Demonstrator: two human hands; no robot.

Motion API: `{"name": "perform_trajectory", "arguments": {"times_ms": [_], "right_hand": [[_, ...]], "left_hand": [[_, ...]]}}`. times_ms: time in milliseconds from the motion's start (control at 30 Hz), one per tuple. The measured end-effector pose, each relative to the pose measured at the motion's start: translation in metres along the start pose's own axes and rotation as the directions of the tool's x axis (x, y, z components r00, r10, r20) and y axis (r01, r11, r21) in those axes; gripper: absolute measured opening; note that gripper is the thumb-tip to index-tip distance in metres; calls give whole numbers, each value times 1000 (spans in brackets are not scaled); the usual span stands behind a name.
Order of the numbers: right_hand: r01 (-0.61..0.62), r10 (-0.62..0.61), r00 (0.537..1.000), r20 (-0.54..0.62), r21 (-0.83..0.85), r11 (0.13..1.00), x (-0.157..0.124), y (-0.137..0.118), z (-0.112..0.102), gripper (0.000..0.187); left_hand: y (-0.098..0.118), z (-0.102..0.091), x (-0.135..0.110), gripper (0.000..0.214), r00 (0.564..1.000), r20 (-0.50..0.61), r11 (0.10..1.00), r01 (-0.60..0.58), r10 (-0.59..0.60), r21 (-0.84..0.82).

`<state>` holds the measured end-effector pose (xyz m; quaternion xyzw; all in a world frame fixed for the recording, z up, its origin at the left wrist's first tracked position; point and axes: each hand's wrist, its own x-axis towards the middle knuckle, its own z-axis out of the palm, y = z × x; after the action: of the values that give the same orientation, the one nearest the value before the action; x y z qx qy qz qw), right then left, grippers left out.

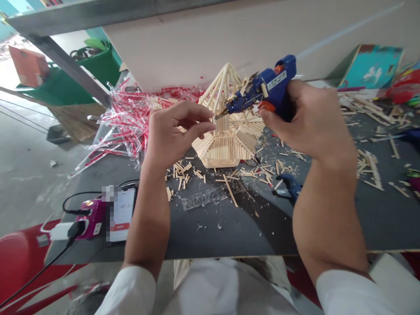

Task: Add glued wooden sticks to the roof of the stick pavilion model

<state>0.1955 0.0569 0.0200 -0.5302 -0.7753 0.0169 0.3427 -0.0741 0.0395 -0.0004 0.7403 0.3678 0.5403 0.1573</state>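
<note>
My right hand [315, 116] grips a blue hot glue gun [274, 85] with an orange trigger, its body stained and crusted near the front. The gun's nozzle points left and down, close to the fingertips of my left hand [179, 131]. Thumb and fingers of that hand are drawn together in a pinch; anything between them is too small to make out. Just behind the nozzle stands a model building [221, 148] of thin wooden sticks, with a pointed frame on top and a sloping, many-sided lower roof. My hands and the gun cover part of it.
Red-and-clear plastic wrappers [123, 118] lie piled at the left. Cut stick pieces [185, 170] and a clear ruler [205, 197] lie in front of the model. A phone [123, 214] and purple power adapter [93, 218] sit front left; blue-handled pliers [290, 186] rest near my right forearm.
</note>
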Motion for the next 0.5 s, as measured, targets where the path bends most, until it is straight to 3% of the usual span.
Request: {"name": "perform_trajectory", "arguments": {"times_ms": [500], "right_hand": [[-40, 39, 998, -42, -14, 999, -1, 4, -3, 26]], "left_hand": [[-4, -3, -4, 18, 999, 39, 998, -7, 5, 58]]}}
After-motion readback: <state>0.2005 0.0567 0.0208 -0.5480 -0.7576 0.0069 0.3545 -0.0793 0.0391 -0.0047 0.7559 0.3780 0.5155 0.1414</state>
